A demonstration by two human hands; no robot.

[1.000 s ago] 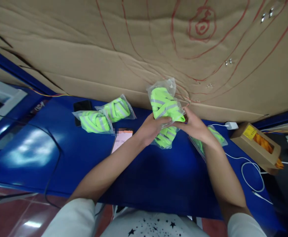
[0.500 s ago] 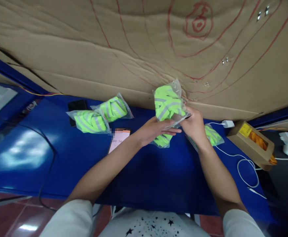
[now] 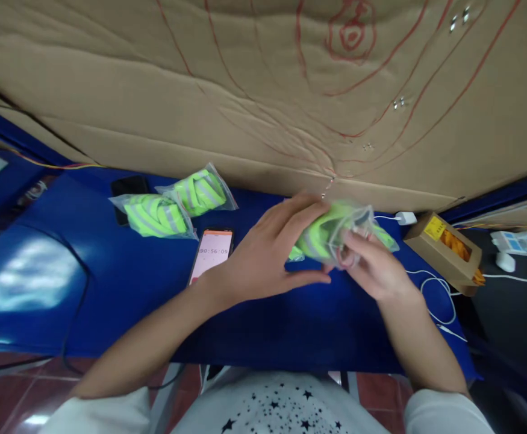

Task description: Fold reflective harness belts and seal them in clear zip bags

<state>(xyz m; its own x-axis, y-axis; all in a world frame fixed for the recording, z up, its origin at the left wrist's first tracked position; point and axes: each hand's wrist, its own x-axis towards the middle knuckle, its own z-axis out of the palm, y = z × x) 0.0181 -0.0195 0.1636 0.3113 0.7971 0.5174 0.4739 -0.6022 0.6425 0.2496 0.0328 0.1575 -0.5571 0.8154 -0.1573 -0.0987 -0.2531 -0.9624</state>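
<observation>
A clear zip bag with a fluorescent yellow-green reflective strap [image 3: 320, 235] is held up above the blue table, blurred by motion. Its open-looking plastic end is pinched between the thumb and fingers of my right hand [image 3: 376, 265]. My left hand [image 3: 270, 250] is at the bag's left side, fingers stretched over its top edge and thumb spread apart below; whether it presses on the bag I cannot tell. Part of another bagged strap [image 3: 296, 254] shows on the table beneath my hands. One more bagged strap [image 3: 384, 237] lies behind my right hand, mostly hidden.
Two bagged straps [image 3: 157, 216] [image 3: 200, 191] lie at the back left beside a black phone [image 3: 127, 187]. A phone showing a timer [image 3: 211, 256] lies near my left wrist. On the right are a cardboard box [image 3: 444, 250] and a white cable [image 3: 444, 301]. A cardboard wall [image 3: 155, 102] stands behind.
The held bag has come down and to the right, its plastic end turned toward my right hand. My left hand has risen from beneath it to its left side, fingers spread.
</observation>
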